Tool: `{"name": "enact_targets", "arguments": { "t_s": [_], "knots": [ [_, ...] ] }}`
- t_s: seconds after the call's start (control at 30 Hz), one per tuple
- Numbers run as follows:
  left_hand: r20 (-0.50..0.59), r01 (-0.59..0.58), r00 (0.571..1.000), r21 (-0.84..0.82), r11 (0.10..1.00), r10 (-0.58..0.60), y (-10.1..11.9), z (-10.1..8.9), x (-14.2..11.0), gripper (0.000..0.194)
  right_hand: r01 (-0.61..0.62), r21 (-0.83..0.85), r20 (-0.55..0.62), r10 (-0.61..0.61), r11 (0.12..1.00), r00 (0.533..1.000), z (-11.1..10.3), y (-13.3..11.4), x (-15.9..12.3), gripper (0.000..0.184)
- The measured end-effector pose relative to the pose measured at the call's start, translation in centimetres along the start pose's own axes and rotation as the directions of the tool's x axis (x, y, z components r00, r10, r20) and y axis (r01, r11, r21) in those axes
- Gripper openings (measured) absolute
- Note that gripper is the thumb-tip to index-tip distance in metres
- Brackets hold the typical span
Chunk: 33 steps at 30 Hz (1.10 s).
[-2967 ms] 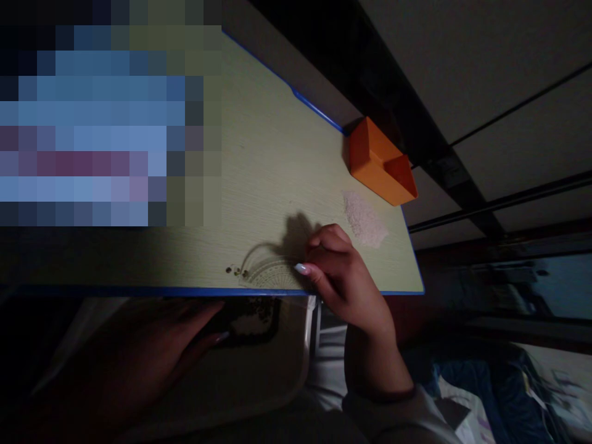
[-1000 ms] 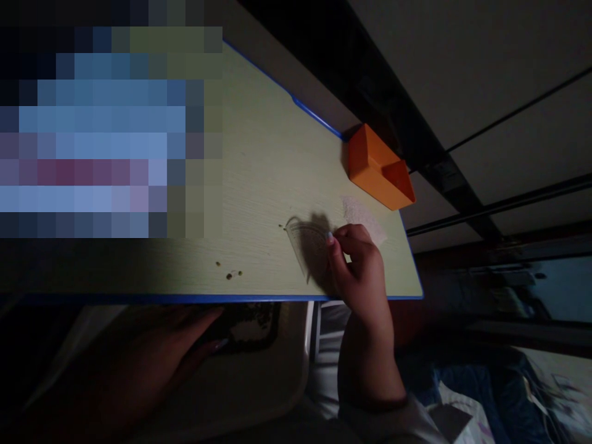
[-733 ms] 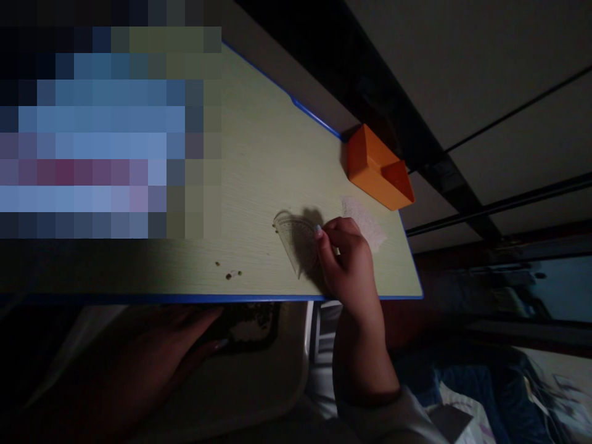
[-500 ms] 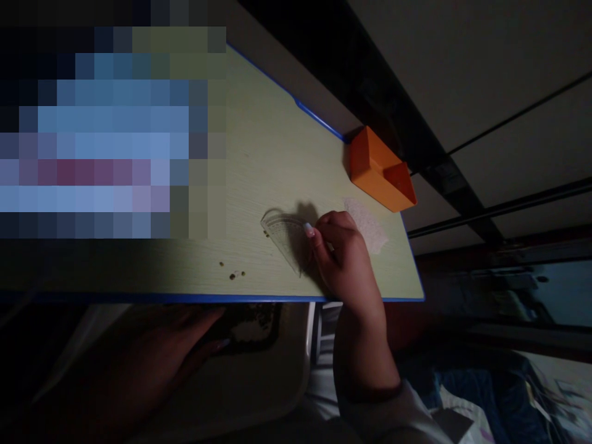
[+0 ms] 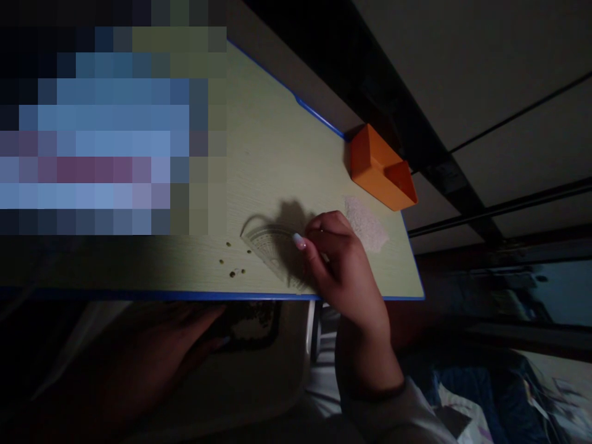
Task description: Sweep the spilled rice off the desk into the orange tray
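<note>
Well, my right grip was clenched on a clear plastic protractor, which stood tilted on the table close to its near edge. My left grip lay open in the dark below that edge, over a pale board. A slip could have flicked the small dark seeds just left of the protractor over the near edge, and my knuckles could have smeared the pale grain heap beside them. The table had a pale wood-grain top with blue edging. An orange box sat at its far right corner, and blue cloth lay below the right end.
</note>
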<state>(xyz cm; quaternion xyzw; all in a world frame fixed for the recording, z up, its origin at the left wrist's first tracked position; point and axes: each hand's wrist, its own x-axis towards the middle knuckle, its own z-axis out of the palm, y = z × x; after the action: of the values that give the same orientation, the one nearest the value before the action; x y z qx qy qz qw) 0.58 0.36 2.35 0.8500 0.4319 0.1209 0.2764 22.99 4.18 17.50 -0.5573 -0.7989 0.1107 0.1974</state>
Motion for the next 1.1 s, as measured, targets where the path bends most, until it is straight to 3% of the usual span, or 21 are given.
{"name": "enact_targets", "arguments": {
  "t_s": [0.17,0.33,0.57,0.73,1.1],
  "knots": [
    [0.044,0.028,0.999,0.0,1.0,-0.028,-0.3,0.2,-0.1,0.047,-0.042,0.064,-0.027,0.044,0.997,0.999,-0.2,0.0,-1.1,0.031],
    [0.074,0.045,0.996,-0.018,0.999,-0.044,0.0,-0.5,0.2,0.047,-0.12,0.092,-0.053,0.126,0.988,0.991,0.9,0.4,-2.5,0.032],
    [0.044,0.007,0.999,0.025,1.0,-0.008,-0.5,0.1,-0.1,0.043,-0.18,-0.072,-0.187,0.164,0.981,0.969,1.3,3.0,-2.1,0.032],
    [0.073,0.047,0.996,-0.006,0.999,-0.046,-0.6,0.2,-0.2,0.045,-0.228,-0.239,-0.245,0.168,0.944,0.955,0.8,4.4,-0.9,0.029],
    [0.047,0.014,0.999,0.009,1.0,-0.014,-1.2,1.3,-0.2,0.045,-0.018,-0.335,-0.052,0.001,0.942,0.999,1.7,-0.7,3.0,0.027]
  ]
}}
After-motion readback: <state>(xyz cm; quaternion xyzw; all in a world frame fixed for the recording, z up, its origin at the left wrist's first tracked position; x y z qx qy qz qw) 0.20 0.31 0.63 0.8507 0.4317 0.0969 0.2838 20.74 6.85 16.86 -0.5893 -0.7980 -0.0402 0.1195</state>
